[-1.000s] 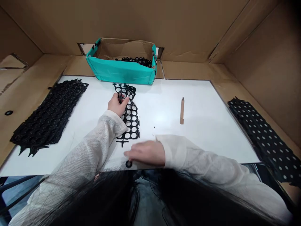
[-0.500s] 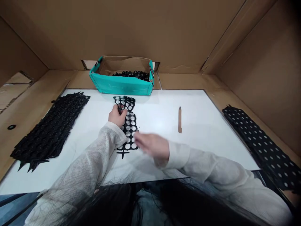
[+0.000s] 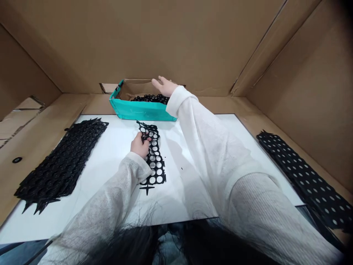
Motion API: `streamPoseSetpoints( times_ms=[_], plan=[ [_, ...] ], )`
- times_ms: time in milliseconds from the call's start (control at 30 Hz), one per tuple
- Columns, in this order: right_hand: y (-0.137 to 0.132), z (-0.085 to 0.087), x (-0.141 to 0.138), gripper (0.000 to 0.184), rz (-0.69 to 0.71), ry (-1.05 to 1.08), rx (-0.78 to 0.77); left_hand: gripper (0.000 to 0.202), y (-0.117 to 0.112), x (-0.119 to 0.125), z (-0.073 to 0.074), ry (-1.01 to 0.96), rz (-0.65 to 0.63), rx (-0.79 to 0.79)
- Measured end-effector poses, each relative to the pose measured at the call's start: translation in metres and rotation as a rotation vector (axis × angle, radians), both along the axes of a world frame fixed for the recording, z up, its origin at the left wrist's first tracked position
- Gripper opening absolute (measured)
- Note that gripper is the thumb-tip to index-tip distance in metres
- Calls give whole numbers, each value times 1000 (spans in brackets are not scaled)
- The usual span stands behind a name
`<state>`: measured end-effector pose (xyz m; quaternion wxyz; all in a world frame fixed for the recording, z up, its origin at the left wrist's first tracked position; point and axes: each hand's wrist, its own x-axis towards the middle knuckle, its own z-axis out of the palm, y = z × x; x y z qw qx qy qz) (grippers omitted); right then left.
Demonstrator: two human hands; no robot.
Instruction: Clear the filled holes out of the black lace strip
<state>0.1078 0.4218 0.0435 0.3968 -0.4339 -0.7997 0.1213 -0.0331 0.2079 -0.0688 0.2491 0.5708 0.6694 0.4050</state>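
A black perforated sheet [image 3: 156, 162] with rows of round holes lies lengthwise on the white board. My left hand [image 3: 140, 144] grips it near its far end by the left edge, fingers curled around the black webbing. A small black cross-shaped piece [image 3: 147, 189] is at the sheet's near end. Over the right part of a teal-sided cardboard box [image 3: 140, 110] hovers my right hand [image 3: 164, 87], fingers apart and nothing visible in it. Black ring-like scraps [image 3: 150, 98] lie inside that box.
A thick stack of black perforated sheets [image 3: 63, 162] covers the board's left side. Another black dotted stack [image 3: 303, 176] runs along the right edge. A black ring [image 3: 17, 159] lies on the left cardboard ledge. Cardboard walls [image 3: 176, 40] enclose the white board [image 3: 113, 195].
My right hand has moved from beside the sheet up and away to above the box. That arm now hides the brown pointed tool. My left hand still holds the sheet.
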Motion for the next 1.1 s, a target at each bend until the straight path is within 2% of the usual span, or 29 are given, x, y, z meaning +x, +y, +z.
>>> streamPoseSetpoints(
  times_ms=[100, 167, 233, 300, 367, 433, 500, 600, 733, 800, 967, 1033, 1100],
  plan=[
    [-26, 1, 10, 44, 0, -52, -208, 30, 2, 4, 0, -198, -14, 0],
    [-60, 1, 24, 42, -35, -11, -173, 30, 1, 8, 3, -356, -66, -39],
    [-103, -2, 42, 33, -43, 58, -89, 31, -3, 12, 8, -502, -151, -101],
    [-151, -11, 60, 26, 2, 99, -32, 30, -9, 18, 14, -626, -217, -159],
    [-196, -24, 73, 21, 47, 76, -43, 29, -17, 24, 19, -728, -262, -212],
    [-232, -39, 81, 17, 102, 18, -163, 27, -25, 31, 24, -805, -302, -257],
    [-252, -55, 85, 16, 116, -9, -276, 23, -33, 37, 27, -849, -350, -288],
    [-261, -77, 85, 23, 97, -19, -378, 20, -40, 42, 30, -744, -430, -302],
    [-259, -96, 82, 27, 68, -97, -363, 33, -41, 40, 30, -421, -498, -324],
    [-260, -101, 82, 30, 81, -132, -334, 32, -41, 38, 30, -355, -463, -328],
    [-263, -103, 80, 34, 92, -170, -327, 17, -41, 34, 26, -189, -265, -274],
    [-262, -102, 79, 34, 86, -173, -329, 15, -42, 35, 25, -212, -255, -292],
    [-261, -101, 78, 33, 76, -160, -331, 19, -43, 37, 26, -317, -263, -302]
  ],
)
